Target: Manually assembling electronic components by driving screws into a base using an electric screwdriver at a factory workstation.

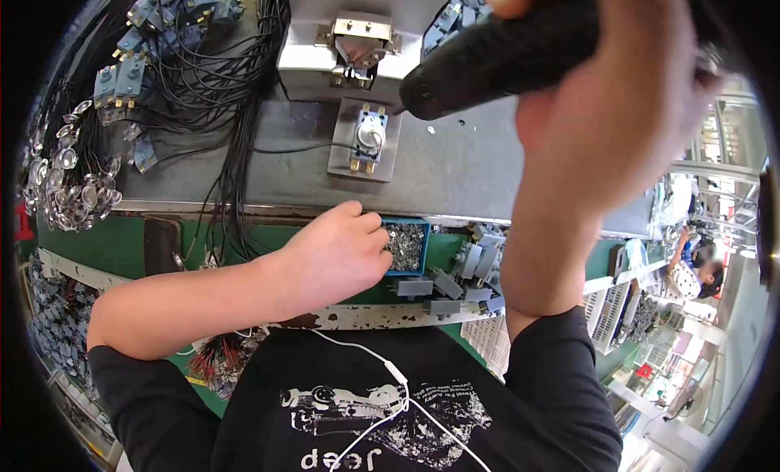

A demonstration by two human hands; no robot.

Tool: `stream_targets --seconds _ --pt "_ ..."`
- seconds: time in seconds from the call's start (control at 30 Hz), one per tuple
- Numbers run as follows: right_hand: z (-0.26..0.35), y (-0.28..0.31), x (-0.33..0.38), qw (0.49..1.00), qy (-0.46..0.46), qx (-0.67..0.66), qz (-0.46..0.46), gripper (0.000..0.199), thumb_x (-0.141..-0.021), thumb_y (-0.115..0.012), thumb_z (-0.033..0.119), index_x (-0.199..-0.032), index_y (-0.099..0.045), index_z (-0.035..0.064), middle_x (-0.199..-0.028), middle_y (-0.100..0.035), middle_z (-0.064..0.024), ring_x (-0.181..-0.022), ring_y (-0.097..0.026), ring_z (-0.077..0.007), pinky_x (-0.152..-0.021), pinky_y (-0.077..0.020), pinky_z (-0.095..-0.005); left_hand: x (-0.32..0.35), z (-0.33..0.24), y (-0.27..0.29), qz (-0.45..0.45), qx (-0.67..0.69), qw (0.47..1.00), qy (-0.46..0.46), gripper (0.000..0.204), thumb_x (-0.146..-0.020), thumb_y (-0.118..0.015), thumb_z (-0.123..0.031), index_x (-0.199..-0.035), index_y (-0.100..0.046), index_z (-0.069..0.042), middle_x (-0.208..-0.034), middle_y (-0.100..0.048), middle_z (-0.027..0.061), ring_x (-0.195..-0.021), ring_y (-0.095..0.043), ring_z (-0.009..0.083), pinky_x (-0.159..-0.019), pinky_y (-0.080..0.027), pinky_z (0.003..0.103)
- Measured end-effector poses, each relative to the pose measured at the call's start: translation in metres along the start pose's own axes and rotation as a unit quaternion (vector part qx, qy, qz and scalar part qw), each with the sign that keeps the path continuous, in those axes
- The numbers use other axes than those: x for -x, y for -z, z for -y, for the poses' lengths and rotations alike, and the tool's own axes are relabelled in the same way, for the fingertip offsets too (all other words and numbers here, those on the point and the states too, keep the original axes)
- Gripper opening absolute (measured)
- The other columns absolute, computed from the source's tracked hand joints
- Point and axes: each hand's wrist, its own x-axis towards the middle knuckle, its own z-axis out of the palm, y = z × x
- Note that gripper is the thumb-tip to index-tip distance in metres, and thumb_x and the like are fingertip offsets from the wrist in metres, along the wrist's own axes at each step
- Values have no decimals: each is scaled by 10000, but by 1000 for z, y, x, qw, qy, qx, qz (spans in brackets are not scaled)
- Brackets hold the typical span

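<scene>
My right hand (609,131) is wrapped round a black electric screwdriver (487,70), raised at the upper right. The tool's tip points left, close to a metal plate (380,170). On that plate lies a small blue-grey component (361,153) with brass terminals, a round silvery disc (370,133) and a black wire running left. My left hand (337,257) hangs at the left side of a blue tray (426,248) of small metal parts (405,243). Its fingers are curled together, and whatever they may hold is hidden.
A pale machine with a metal fixture (361,49) stands behind the plate. Black wires (244,139) and wired components (126,78) crowd the left, with silvery caps (77,184) at their ends. Grey components (443,285) lie right of the tray. Another person (691,277) sits far right.
</scene>
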Motion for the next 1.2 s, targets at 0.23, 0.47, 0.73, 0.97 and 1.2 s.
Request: stream_targets --seconds 0.23,0.47,0.73,0.97,1.2 --pt "-34 -23 -29 991 111 -68 -7 656 -891 -736 -65 -1414 -349 24 -994 -679 -102 -799 -679 -139 -676 -579 -266 0 -5 -5 -2 30 999 33 122 -789 -662 -132 -882 -599 -83 -822 -585 40 -809 -613 201 -731 -475 339" --pt "-19 -68 -20 989 -1 97 -108 677 -889 -731 -71 -1425 -330 30 -1037 -666 -119 -828 -677 -152 -664 -587 -270 3 1 -5 1 136 990 32 101 -815 -640 -105 -884 -601 -42 -836 -599 82 -842 -651 257 -764 -549 388" --pt "-11 -56 -41 985 -165 57 -12 607 -885 -741 -47 -1354 -365 38 -992 -658 -93 -759 -701 -163 -632 -605 -281 -1 5 12 -54 152 987 20 117 -819 -634 -90 -920 -631 -31 -881 -640 95 -868 -657 268 -813 -539 397" --pt "-15 -50 -16 998 -47 27 -23 625 -872 -730 -92 -1361 -365 44 -979 -654 -72 -755 -675 -127 -613 -558 -270 7 36 59 -237 84 954 166 126 -827 -704 -80 -949 -675 -63 -893 -677 94 -865 -663 287 -817 -512 424" --pt "-10 -25 -17 990 119 -65 39 480 -861 -731 -129 -1259 -489 -10 -921 -677 -85 -751 -677 -119 -609 -552 -255 0 48 44 -245 -9 953 178 123 -830 -757 -105 -910 -666 -87 -916 -645 37 -894 -620 245 -807 -462 389"
